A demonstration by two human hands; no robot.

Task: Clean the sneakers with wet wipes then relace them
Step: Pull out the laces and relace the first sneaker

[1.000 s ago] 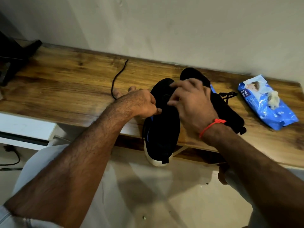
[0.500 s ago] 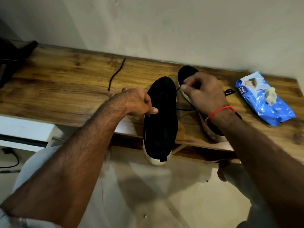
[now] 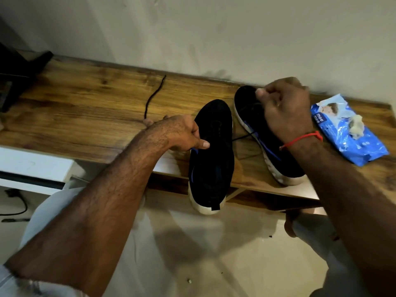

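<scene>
At the far left of the wooden worktop (image 3: pixel 75 108) a dark object (image 3: pixel 19 71) sits against the wall, too shadowed for me to tell what it is. Further along, a loose black shoelace (image 3: pixel 153 96) lies on the wood, running from near the wall down toward my left hand (image 3: pixel 182 133). That hand has its fingers curled around the side of the near sneaker (image 3: pixel 211 159), thumb pressed across its black upper about midway along. This sneaker points toward the wall with its toe, and its pale heel hangs over the front edge of the worktop. A thin black lace (image 3: pixel 243 137) stretches taut from it across the gap to the right, passing over the second sneaker (image 3: pixel 267 146), which lies just beside the first, angled, with a blue stripe and a white sole showing. My right hand (image 3: pixel 285 110) is raised above the toe end of that second sneaker, fingers closed in a pinch; I take it that the lace end is between them, though the end itself is too thin and blurred to see there. A red thread (image 3: pixel 302 139) circles that wrist. Near the right end of the worktop lies a blue pack of wet wipes (image 3: pixel 345 133), with a crumpled used wipe (image 3: pixel 355 126) resting on top of it.
</scene>
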